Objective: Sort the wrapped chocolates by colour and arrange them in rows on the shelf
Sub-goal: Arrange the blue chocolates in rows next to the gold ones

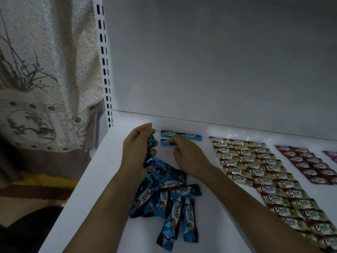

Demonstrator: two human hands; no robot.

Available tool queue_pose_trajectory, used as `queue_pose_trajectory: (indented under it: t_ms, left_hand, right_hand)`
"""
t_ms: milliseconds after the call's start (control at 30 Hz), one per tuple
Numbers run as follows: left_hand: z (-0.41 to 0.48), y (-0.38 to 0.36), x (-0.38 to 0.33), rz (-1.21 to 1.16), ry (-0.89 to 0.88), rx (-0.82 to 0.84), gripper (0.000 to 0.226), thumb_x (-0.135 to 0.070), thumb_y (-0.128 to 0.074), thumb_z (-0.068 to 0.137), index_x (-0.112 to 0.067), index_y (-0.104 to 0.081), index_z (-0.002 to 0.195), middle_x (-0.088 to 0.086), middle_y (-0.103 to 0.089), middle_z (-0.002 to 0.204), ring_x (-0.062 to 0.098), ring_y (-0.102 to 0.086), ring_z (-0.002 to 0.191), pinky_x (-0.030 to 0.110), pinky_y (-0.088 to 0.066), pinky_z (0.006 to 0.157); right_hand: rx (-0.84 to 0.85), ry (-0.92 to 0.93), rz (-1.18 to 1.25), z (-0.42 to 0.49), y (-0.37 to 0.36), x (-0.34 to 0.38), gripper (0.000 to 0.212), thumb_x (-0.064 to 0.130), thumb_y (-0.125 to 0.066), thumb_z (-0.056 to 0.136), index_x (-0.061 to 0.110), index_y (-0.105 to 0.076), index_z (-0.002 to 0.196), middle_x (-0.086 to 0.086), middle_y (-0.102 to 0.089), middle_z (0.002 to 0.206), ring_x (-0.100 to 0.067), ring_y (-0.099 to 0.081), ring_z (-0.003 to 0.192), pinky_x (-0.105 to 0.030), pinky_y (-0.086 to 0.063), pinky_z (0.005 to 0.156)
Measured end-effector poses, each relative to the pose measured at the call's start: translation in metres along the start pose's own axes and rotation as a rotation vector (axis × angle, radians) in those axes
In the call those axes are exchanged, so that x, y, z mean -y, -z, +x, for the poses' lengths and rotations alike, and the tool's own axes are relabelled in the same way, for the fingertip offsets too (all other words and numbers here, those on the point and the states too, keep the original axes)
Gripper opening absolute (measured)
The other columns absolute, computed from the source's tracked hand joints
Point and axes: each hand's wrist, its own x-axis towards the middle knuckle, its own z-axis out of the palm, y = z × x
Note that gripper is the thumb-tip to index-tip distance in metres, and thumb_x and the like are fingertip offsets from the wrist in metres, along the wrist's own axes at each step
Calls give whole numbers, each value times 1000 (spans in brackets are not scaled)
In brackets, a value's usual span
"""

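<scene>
The left hand point(138, 148) is curled round a few blue chocolates point(152, 143), held just above the white shelf point(218, 207) at its far left. The right hand point(189, 157) is open, fingers fairly straight, with the tips pressing a blue bar point(168, 142) flat on the shelf. That bar lies just near of 2 blue bars point(181, 135) set end to end by the back wall. A loose blue pile point(164, 194) lies nearer, between the forearms. To the right run gold rows point(264, 176), then red rows point(310, 165). Purple wrappers point(331, 156) show at the right edge. A patterned curtain point(45, 88) hangs at the left.
</scene>
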Motion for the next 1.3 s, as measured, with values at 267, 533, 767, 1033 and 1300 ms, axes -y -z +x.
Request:
queue_pose_trajectory:
  t_ms: [267, 533, 767, 1033, 1300]
  left_hand:
    - [-9, -4, 2, 118, -119, 148, 40, -15, -58, 95, -35, -49, 129, 1, -70, 90, 7, -51, 55, 20, -38, 42]
    - [-17, -8, 5, 333, -279, 284, 13, -13, -69, 85, -9, -68, 98, -7, -56, 59, 2, -42, 43, 15, -34, 41]
    - [-18, -10, 9, 461, -333, 337, 8, -17, -67, 88, -15, -69, 96, -10, -61, 62, 0, -43, 43, 14, -35, 42]
    - [-11, -4, 9, 393, -262, 189, 15, -21, -58, 95, -12, -67, 102, -6, -70, 70, 8, -36, 44, 19, -33, 40]
    - [-9, 2, 12, 390, -247, 80, 9, -22, -58, 96, -20, -65, 92, -13, -67, 65, 8, -38, 46, 24, -34, 44]
  right_hand:
    - [-212, -212, 869, -10, 23, 36, 20, 10, -47, 94, 20, -65, 98, 0, -70, 91, -13, -65, 81, -24, -50, 77]
    - [-230, -185, 1007, -42, 42, 50, 14, 24, -61, 89, 14, -67, 97, 3, -68, 81, -12, -60, 70, -25, -46, 58]
    - [-283, -303, 1064, -48, 47, 39, 13, 20, -57, 94, 15, -68, 98, -3, -73, 97, -18, -69, 89, -25, -52, 68]
    - [-373, -313, 688, -45, 47, 15, 18, 14, -49, 96, 10, -58, 80, -4, -62, 75, -3, -54, 62, -16, -44, 55]
    - [-236, -38, -72, -48, 35, -10, 23, 28, -58, 89, 19, -70, 106, 2, -68, 90, -16, -61, 84, -42, -48, 85]
